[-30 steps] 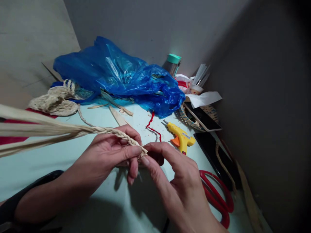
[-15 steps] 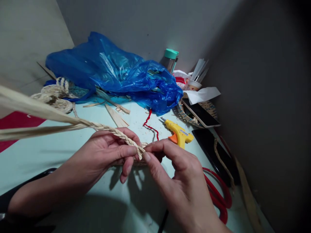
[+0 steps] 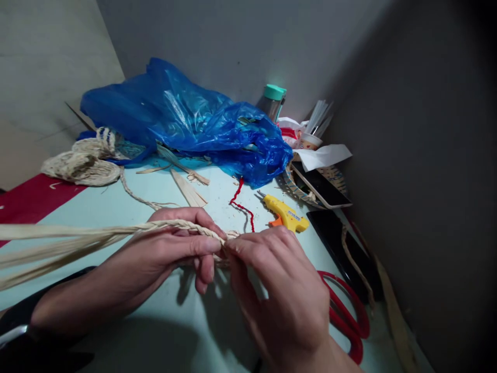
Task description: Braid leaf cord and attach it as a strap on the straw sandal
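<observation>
Two grey walls cornering pale table (image 3: 77, 207) | left hand (image 3: 163, 254), right hand (image 3: 287, 295) together, both pinching braid (image 3: 174, 224) end between them, near front edge

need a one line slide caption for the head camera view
Left hand and right hand pinch a straw braid over the table, near a glue gun, scissors and a blue bag.

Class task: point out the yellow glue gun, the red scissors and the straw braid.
yellow glue gun (image 3: 285, 213), head view, on its body.
red scissors (image 3: 363, 326), head view, on a handle loop.
straw braid (image 3: 174, 224), head view, on its plaited stretch.
</observation>
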The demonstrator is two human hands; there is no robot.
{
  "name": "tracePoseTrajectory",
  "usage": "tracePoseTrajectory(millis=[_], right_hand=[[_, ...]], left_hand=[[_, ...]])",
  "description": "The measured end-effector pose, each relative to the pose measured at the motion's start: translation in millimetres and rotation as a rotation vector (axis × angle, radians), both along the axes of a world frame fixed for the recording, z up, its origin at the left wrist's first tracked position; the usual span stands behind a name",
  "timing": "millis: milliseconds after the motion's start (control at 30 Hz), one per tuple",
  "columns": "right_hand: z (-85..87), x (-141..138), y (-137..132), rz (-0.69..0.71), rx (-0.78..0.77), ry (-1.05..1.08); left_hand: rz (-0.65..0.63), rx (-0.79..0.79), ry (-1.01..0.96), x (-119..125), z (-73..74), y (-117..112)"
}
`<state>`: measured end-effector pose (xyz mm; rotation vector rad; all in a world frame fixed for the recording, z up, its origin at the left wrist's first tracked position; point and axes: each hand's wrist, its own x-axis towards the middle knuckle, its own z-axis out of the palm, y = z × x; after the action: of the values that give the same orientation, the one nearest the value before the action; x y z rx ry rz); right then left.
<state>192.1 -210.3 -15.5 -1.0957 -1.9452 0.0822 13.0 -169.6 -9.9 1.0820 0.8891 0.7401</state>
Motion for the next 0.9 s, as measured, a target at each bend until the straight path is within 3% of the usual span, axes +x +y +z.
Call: tracePoseTrajectory(millis=[133,267,533,700,900], right_hand=[[1.0,0.1,-0.4,0.035,0.167,-0.187],[0.1,-1.8,-1.2,0.048,0.241,-0.326],[-5.8,0.0,0.4,0.197,0.036,-0.105],[-0.1,2.9,1.2,0.192,-0.060,0.000],[4.9,3.2,0.6,0.227,-0.138,-0.025]], left_hand=[[0.031,-0.105,-0.058,1.7,0.8,-0.4],[0.100,-0.088,-0.031,6.0,3.9,1.2],[0.177,-0.084,-0.012,1.8,-2.7,3.7],[0.218,-0.095,0.022,-2.8,-2.5,5.5],[0.110,0.126,0.152,-8.4,3.0,7.4]])
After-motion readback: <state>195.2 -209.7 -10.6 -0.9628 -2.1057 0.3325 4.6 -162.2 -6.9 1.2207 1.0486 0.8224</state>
